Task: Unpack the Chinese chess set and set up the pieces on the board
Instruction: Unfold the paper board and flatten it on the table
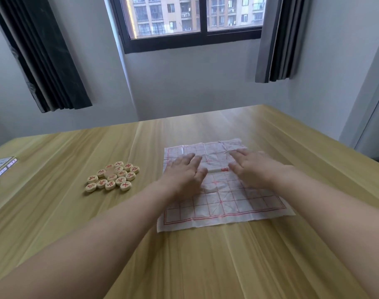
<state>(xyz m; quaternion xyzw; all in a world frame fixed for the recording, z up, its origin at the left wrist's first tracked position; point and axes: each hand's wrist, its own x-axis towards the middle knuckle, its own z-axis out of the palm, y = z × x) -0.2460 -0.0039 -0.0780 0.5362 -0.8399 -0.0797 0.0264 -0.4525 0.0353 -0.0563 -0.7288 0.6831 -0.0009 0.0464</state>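
Board (223, 203) flat under both hands

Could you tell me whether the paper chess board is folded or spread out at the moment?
Spread out: the board lies open on the table, creased, with both hands, left and right, flat on it.

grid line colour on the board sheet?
Red lines on the white board sheet, head view.

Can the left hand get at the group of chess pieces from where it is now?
Probably yes. The left hand lies flat on the paper board, and only bare table separates it from the chess pieces at its left.
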